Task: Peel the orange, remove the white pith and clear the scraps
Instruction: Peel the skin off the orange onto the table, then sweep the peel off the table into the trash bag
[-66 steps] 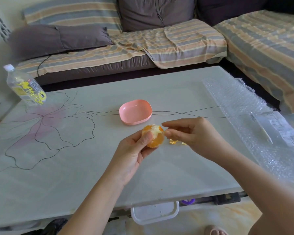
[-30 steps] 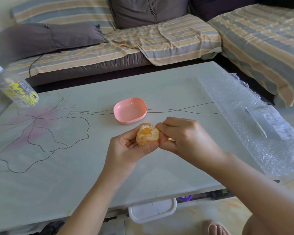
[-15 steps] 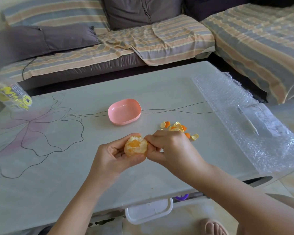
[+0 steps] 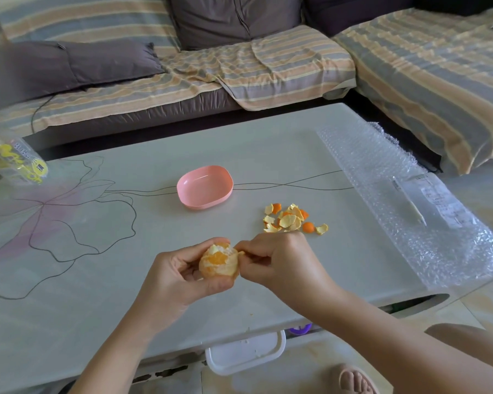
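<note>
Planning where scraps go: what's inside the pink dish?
Nothing shows inside the pink dish; its near wall hides a sliver of floor. The peel scraps lie on the table, outside it.

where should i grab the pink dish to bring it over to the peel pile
Probably the right-hand rim of the pink dish, pinched from above by the right hand, since the left hand holds the orange. The dish sits upright, shallow and empty, its rim free all round, and that side faces the peel scraps.
</note>
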A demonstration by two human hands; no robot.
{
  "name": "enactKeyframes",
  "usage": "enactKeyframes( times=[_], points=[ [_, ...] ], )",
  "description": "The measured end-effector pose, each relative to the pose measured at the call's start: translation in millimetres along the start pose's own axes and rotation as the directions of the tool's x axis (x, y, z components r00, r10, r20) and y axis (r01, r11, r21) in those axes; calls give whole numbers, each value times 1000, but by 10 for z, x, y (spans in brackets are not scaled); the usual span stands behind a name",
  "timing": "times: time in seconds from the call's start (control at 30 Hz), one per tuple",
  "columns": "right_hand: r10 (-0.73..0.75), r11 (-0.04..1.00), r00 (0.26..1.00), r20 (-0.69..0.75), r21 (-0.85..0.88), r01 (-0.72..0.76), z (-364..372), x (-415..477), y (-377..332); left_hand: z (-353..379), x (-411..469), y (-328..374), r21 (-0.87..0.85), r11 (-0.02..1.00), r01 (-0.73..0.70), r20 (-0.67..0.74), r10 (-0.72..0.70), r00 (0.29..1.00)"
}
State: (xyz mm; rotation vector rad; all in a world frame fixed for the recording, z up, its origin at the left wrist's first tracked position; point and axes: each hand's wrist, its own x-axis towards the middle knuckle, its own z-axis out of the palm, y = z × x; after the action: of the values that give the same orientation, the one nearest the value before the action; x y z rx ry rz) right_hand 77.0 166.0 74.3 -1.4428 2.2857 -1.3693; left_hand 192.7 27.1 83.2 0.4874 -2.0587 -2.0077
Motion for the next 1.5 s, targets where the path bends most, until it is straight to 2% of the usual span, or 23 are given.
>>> enactKeyframes(
  times=[0.1, 0.3, 0.47, 0.53, 0.67, 0.8, 0.83, 0.87, 0.93, 0.97, 1.0, 1.07, 1.17, 1.23, 1.3, 1.4, 1.47, 1.5],
  points=[
    [50, 996, 998, -33, 78, -47, -25, 11, -20, 8, -8, 16, 7, 1000, -31, 10, 31, 999],
    [150, 954, 987, 58, 254, -160, -188, 59, -112, -31, -20, 114, -82, 995, -61, 53, 66, 996],
    [241, 922, 970, 39, 302, -241, -215, 99, -197, -46, 0, 118, -141, 989, -42, 73, 53, 996],
    [301, 863, 952, 60, 407, -299, -234, 135, -210, -46, 23, 115, -193, 981, -39, 80, 55, 995],
    [352, 681, 929, 115, 649, -338, -277, 202, -195, -35, 78, 95, -306, 951, -49, 97, 82, 992],
    [318, 585, 926, 203, 727, -360, -325, 208, -186, -26, 123, 66, -380, 924, -45, 85, 84, 993],
    [316, 620, 930, 190, 700, -354, -338, 212, -165, -34, 138, 51, -399, 916, -42, 80, 80, 994],
    [315, 713, 937, 150, 614, -338, -347, 219, -117, -43, 155, 34, -410, 911, -42, 81, 82, 993],
    [309, 914, 950, 48, 263, -310, -355, 258, 38, -61, 189, 3, -410, 912, -36, 74, 72, 995],
    [296, 951, 955, 16, 85, -297, -361, 292, 126, -67, 208, -15, -391, 920, -25, 54, 50, 997],
    [287, 957, 958, -2, -45, -287, -368, 329, 212, -75, 230, -36, -356, 934, -11, 22, 20, 1000],
    [300, 938, 954, -15, -175, -298, -374, 397, 393, -88, 286, -88, -224, 974, 24, -74, -41, 996],
    [385, 891, 923, -18, -252, -377, -400, 446, 626, -100, 400, -194, 22, 996, 91, -204, -84, 975],
    [422, 866, 906, -28, -283, -413, -437, 434, 709, -91, 489, -272, 224, 966, 127, -279, -62, 958],
    [422, 863, 905, -47, -286, -417, -471, 414, 760, -68, 572, -361, 437, 890, 134, -326, 18, 945],
    [408, 858, 910, -77, -308, -411, -491, 393, 825, -30, 692, -486, 694, 714, 93, -290, 158, 944],
    [447, 822, 894, -38, -376, -427, -487, 360, 869, -4, 765, -546, 794, 604, 69, -236, 203, 950],
    [483, 795, 876, -7, -417, -442, -482, 337, 886, 7, 798, -568, 812, 580, 61, -217, 203, 955]
  ],
)
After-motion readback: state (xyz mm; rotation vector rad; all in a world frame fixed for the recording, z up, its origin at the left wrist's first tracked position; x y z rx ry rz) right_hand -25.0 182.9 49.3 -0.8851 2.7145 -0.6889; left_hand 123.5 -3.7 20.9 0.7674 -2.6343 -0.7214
